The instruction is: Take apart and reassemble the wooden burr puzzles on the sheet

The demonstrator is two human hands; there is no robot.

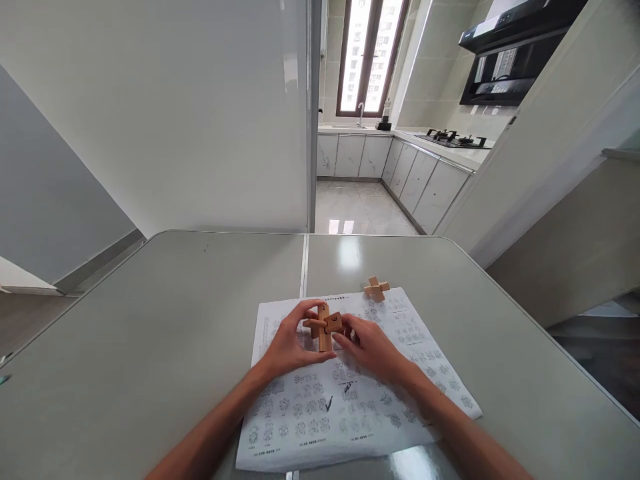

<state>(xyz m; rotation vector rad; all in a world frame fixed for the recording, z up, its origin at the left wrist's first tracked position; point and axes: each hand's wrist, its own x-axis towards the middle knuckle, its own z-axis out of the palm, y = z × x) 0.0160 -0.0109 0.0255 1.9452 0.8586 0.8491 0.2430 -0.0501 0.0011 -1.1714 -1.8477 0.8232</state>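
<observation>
A wooden interlocking puzzle [325,337] of crossed, marked bars is held above a printed sheet. My left hand [293,340] grips its upright bar, with fingers at the top end and the thumb at the bottom. From the other side, my right hand [367,343] has its fingers closed at the right end of a crossing bar. The instruction sheet [300,450] beneath shows rows of small line diagrams and a few dark check marks. A second wooden cross-shaped puzzle [377,289] lies at the sheet's far edge, apart from both hands.
The grey table [150,347] has a seam [305,267] running down its middle. Behind it stands a white wall panel [225,133], with a kitchen doorway to the right. A small green object [4,379] shows at the far left edge.
</observation>
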